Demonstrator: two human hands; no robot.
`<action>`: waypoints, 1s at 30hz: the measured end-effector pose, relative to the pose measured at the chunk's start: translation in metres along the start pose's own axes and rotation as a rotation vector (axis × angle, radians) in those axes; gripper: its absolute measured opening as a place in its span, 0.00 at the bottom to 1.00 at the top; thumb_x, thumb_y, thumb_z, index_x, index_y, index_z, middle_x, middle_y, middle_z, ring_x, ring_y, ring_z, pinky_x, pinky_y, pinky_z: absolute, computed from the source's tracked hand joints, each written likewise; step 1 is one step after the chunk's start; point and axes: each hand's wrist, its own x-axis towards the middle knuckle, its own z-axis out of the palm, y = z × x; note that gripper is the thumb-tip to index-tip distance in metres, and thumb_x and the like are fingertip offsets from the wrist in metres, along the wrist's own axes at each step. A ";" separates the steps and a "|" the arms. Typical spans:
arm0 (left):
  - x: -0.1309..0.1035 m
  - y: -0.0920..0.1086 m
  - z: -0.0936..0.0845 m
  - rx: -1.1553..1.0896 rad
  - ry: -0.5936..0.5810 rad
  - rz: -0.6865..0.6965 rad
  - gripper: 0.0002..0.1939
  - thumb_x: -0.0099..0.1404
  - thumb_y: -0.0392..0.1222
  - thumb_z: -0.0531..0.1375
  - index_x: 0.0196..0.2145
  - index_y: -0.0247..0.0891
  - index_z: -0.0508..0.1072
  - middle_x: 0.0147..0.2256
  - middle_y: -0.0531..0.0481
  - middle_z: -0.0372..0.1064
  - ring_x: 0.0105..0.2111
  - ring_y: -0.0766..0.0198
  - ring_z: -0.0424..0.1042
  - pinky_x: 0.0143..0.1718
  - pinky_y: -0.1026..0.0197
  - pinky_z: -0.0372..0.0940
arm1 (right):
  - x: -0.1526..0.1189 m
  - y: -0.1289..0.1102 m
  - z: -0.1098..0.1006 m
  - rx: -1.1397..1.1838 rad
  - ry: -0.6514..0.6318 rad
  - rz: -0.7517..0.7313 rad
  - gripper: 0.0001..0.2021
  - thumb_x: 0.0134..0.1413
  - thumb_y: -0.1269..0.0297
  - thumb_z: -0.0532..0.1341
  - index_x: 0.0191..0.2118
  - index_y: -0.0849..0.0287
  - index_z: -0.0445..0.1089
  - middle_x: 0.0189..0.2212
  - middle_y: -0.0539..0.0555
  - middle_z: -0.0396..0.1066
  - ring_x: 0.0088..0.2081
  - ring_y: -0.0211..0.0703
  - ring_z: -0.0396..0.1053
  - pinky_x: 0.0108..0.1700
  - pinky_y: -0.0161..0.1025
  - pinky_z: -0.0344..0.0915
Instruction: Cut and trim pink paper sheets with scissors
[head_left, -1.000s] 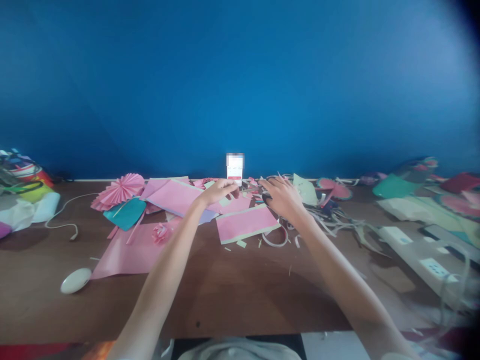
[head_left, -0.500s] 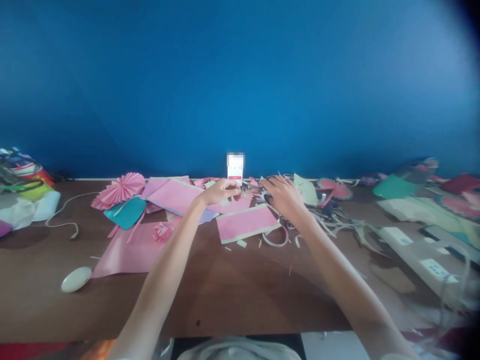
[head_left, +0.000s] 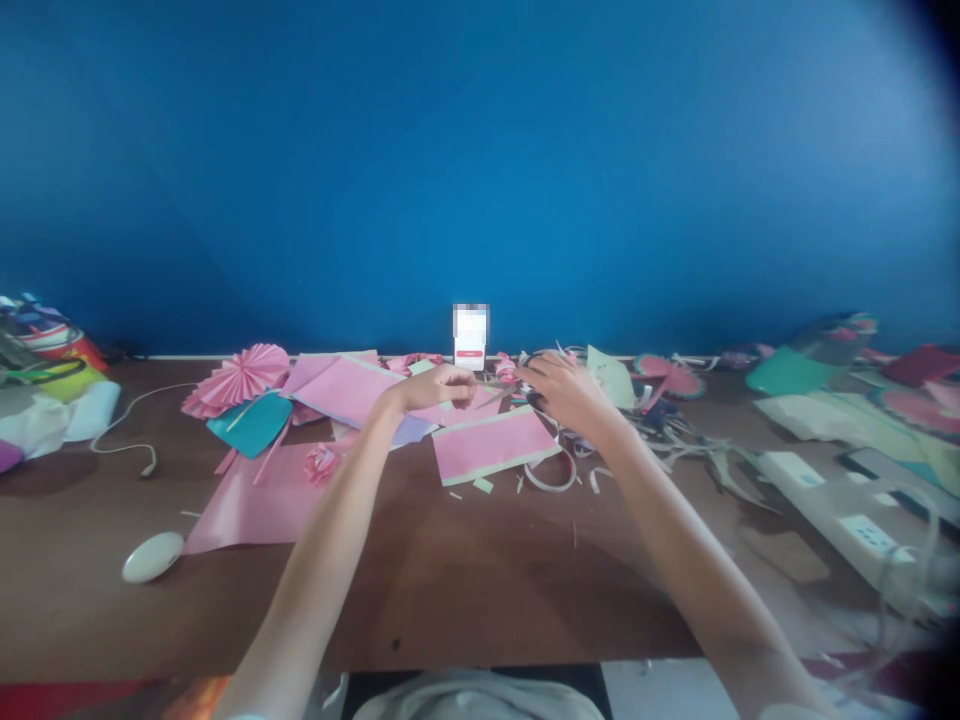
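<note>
My left hand is closed, its fingers pressed together over pink paper near the table's back; whatever it grips is too small to make out. My right hand curls round the dark handles of scissors, whose blades point left toward my left hand. In front of both hands lies a pink paper rectangle with pale green edges. Beside it is a white ring, and small pale green scraps lie just in front.
A lit phone stands against the blue wall. At left are a pink pleated fan, teal paper, pink sheets and a white oval object. At right, paper strips, a power strip and cables lie on the brown table.
Both hands have shifted slightly left. The scissor blades now show more clearly between them. The papers have not visibly moved.
</note>
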 end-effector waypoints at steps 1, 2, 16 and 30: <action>-0.001 0.000 -0.002 0.010 0.012 -0.002 0.13 0.61 0.51 0.59 0.30 0.37 0.70 0.30 0.48 0.69 0.31 0.64 0.68 0.36 0.60 0.63 | 0.000 0.001 0.000 -0.001 -0.003 -0.002 0.23 0.50 0.78 0.55 0.53 0.60 0.67 0.46 0.60 0.70 0.50 0.53 0.62 0.48 0.45 0.59; -0.003 -0.002 -0.004 0.020 0.030 -0.007 0.13 0.63 0.50 0.57 0.29 0.38 0.69 0.29 0.49 0.68 0.30 0.64 0.68 0.36 0.60 0.63 | -0.001 0.002 0.000 -0.002 -0.004 0.000 0.24 0.49 0.79 0.55 0.53 0.60 0.67 0.46 0.60 0.70 0.50 0.53 0.62 0.49 0.46 0.59; 0.010 -0.057 -0.012 0.262 0.279 -0.004 0.14 0.60 0.39 0.57 0.44 0.39 0.70 0.44 0.43 0.72 0.42 0.60 0.72 0.40 0.59 0.65 | -0.005 0.010 0.004 0.046 0.000 0.117 0.29 0.46 0.78 0.53 0.57 0.57 0.66 0.51 0.58 0.70 0.53 0.52 0.62 0.53 0.46 0.58; 0.012 -0.048 -0.009 0.317 0.418 -0.080 0.11 0.65 0.44 0.52 0.32 0.37 0.70 0.31 0.48 0.74 0.33 0.61 0.72 0.34 0.61 0.62 | -0.002 0.010 0.005 0.115 -0.030 0.298 0.26 0.47 0.73 0.56 0.54 0.52 0.69 0.46 0.56 0.74 0.46 0.51 0.69 0.43 0.42 0.62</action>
